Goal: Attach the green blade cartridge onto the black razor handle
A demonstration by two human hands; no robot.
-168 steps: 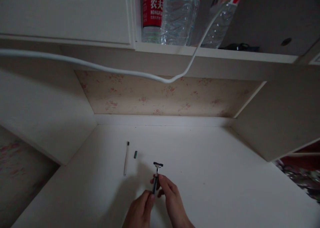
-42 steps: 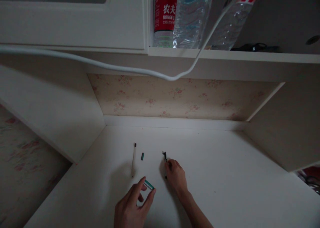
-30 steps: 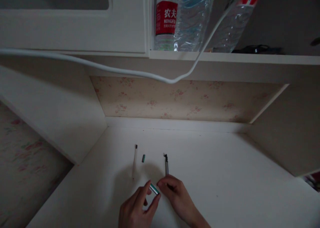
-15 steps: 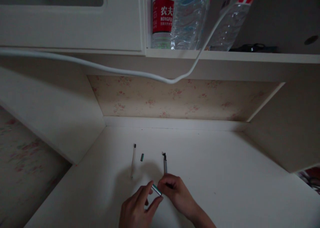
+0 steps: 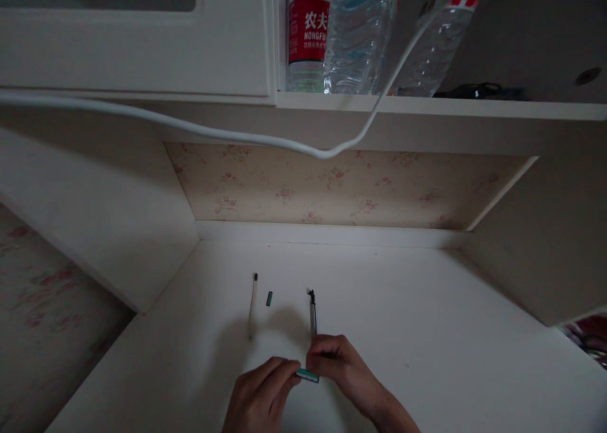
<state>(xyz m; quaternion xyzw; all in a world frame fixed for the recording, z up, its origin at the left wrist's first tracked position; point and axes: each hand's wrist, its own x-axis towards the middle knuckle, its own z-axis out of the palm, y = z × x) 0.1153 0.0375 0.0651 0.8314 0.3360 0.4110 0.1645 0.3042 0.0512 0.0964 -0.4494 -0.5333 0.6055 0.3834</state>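
Note:
My left hand (image 5: 265,392) is closed, thumb and fingertips pinching one end of a small green-and-white bar that looks like a razor cartridge (image 5: 308,375). Close against its other end is my right hand (image 5: 339,370), fingers bent together; what they grip, if anything, is hidden. A slim razor handle (image 5: 313,313) with a black neck lies on the table just beyond the right hand, which hides its lower end. Farther left rest a second small green piece (image 5: 269,298) and a thin pale stick with a black tip (image 5: 253,306).
The white tabletop (image 5: 403,306) ends at a low back ledge below floral wallpaper. Side panels rise left and right. Overhead, a shelf holds plastic water bottles (image 5: 308,35), and a white cable (image 5: 265,139) sags across the view.
The razor cartridge has turned from slanted to nearly level and moved slightly right and down. My left fingers have closed together more. My right hand has shifted a little right and down.

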